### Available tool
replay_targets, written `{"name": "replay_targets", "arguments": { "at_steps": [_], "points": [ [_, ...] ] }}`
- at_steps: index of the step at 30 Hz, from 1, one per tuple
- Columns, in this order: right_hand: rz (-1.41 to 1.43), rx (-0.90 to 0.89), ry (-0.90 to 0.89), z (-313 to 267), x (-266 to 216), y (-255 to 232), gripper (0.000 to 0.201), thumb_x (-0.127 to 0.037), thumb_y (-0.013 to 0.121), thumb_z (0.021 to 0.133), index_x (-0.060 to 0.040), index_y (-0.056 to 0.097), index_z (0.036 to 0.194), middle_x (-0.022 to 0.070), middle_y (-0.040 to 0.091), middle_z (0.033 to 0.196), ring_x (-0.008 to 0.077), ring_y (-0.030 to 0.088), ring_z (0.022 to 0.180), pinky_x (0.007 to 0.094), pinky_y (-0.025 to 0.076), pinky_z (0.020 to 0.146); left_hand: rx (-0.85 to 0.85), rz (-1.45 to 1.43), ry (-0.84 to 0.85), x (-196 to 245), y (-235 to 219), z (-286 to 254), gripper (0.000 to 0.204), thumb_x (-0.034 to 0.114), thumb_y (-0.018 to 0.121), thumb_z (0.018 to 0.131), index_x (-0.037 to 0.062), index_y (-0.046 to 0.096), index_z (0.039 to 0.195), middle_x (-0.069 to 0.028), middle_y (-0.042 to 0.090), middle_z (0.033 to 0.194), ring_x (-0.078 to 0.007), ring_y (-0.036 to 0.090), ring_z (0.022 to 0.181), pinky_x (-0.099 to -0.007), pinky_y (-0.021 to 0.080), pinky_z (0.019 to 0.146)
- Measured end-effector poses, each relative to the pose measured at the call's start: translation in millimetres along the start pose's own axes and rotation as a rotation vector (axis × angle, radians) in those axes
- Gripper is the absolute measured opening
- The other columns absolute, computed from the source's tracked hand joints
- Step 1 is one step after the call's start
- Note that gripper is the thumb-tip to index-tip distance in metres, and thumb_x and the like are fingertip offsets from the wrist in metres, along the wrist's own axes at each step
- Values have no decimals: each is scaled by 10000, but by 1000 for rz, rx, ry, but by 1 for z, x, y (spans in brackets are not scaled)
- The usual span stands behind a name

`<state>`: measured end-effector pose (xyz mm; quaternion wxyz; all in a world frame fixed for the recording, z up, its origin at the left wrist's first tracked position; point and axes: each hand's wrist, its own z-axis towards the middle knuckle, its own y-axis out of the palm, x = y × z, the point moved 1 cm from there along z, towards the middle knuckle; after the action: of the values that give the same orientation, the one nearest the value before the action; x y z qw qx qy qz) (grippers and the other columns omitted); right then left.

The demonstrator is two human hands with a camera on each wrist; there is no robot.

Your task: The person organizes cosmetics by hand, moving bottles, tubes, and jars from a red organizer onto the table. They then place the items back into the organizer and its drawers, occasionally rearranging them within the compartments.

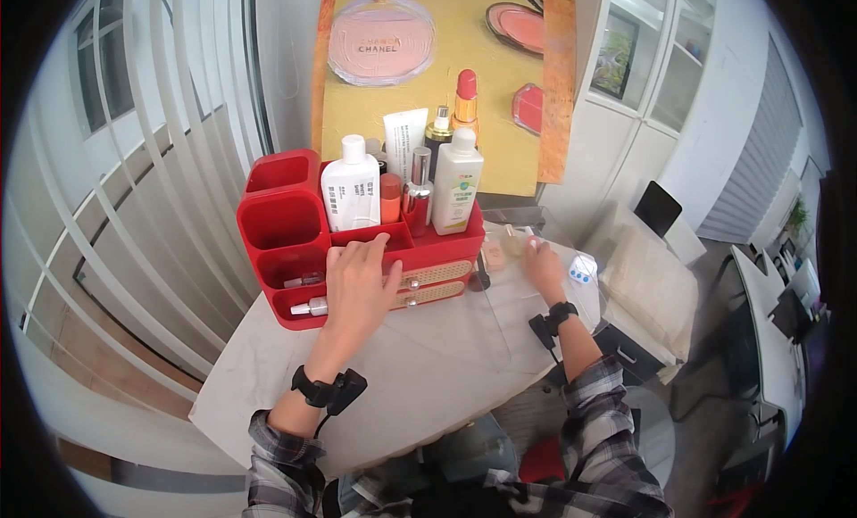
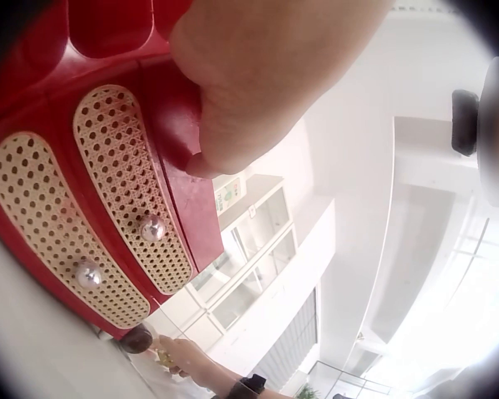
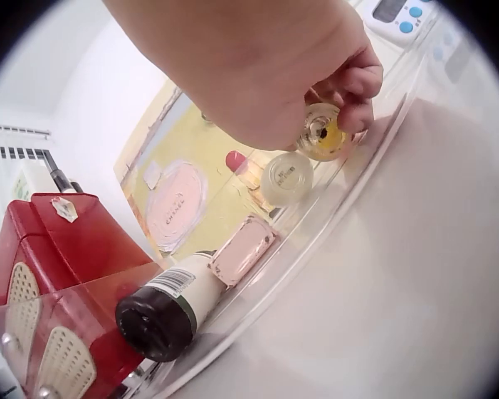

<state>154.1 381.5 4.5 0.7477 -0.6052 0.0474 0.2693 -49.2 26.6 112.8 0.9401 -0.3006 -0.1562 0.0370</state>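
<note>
My left hand (image 1: pixel 357 277) rests over the front top edge of a red makeup organizer (image 1: pixel 284 222), its fingers over a front compartment and its thumb at the front face. White bottles (image 1: pixel 353 186), a white tube (image 1: pixel 406 141) and a red pump bottle (image 1: pixel 418 197) stand in the organizer. Off to the right, my right hand (image 1: pixel 544 270) reaches into a clear plastic box (image 3: pixel 349 208). Its curled fingers pinch a small round glass bottle (image 3: pixel 323 135) with yellow showing in it. Beside that bottle lie a round pale-capped bottle (image 3: pixel 287 179), a pink rectangular bottle (image 3: pixel 243 249) and a black-capped bottle (image 3: pixel 156 322).
A white timer (image 1: pixel 583 269) with blue buttons sits right of my right hand. Two woven-front drawers (image 1: pixel 437 273) with round knobs face me. A yellow painting (image 1: pixel 482 36) leans behind the organizer. The pale tabletop (image 1: pixel 393 366) ends in front of me.
</note>
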Motion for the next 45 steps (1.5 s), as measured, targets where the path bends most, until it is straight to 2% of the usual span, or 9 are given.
{"name": "replay_targets", "arguments": {
  "at_steps": [9,17,21,25,29,31,34,41,45],
  "points": [
    [26,78,2,10,5,8,529,-513,584,969,-4,625,1107,272,706,1062,464,684,1017,551,541,871,9,17,34,1,-2,1,362,133,750,856,-32,670,1169,-108,713,965,-246,627,913,-400,425,847],
    [306,346,-316,14,18,10,275,-234,704,934,4,615,1040,234,703,965,430,672,864,507,525,771,40,19,59,-1,1,-1,358,137,747,856,-34,670,1161,-111,714,966,-250,626,919,-402,424,848],
    [486,285,-306,-22,-51,-62,229,-201,702,943,-2,632,1030,176,709,908,348,680,786,442,532,724,36,24,59,0,2,-1,357,135,747,853,-32,672,1160,-111,712,966,-253,621,925,-404,421,855],
    [727,274,-563,-51,-130,-115,304,-243,748,923,-11,655,1097,127,705,871,238,643,720,360,528,694,37,55,64,2,1,-1,355,134,748,849,-26,678,1157,-106,708,966,-252,615,931,-404,418,861],
    [750,156,-677,-59,-178,-113,472,-313,800,870,19,641,1165,169,707,925,280,668,803,390,538,724,31,53,55,2,1,-2,354,140,749,849,-25,681,1155,-103,707,968,-252,613,935,-403,417,862],
    [728,46,-665,-55,-191,-106,593,-385,835,823,47,626,1171,221,699,980,355,674,914,446,536,788,29,34,51,2,0,-2,355,144,748,850,-23,680,1156,-104,706,967,-253,612,937,-404,416,861],
    [707,69,-683,-57,-199,-104,596,-402,837,818,42,624,1153,235,693,991,392,659,954,470,523,828,34,29,68,-3,5,-2,355,144,746,851,-23,678,1157,-105,704,961,-252,611,933,-405,415,857],
    [594,216,-698,-65,-197,-105,568,-392,820,850,39,607,1154,238,699,1014,384,672,956,455,530,841,27,20,63,0,1,-1,353,124,746,849,-35,679,1157,-122,708,972,-270,614,919,-403,419,852],
    [1063,261,-570,-82,-186,-146,497,-325,767,920,39,588,1207,234,720,1055,330,720,917,401,550,804,13,27,55,-1,0,-2,349,124,744,854,-31,679,1160,-122,708,982,-269,613,920,-406,421,856]
  ]
}}
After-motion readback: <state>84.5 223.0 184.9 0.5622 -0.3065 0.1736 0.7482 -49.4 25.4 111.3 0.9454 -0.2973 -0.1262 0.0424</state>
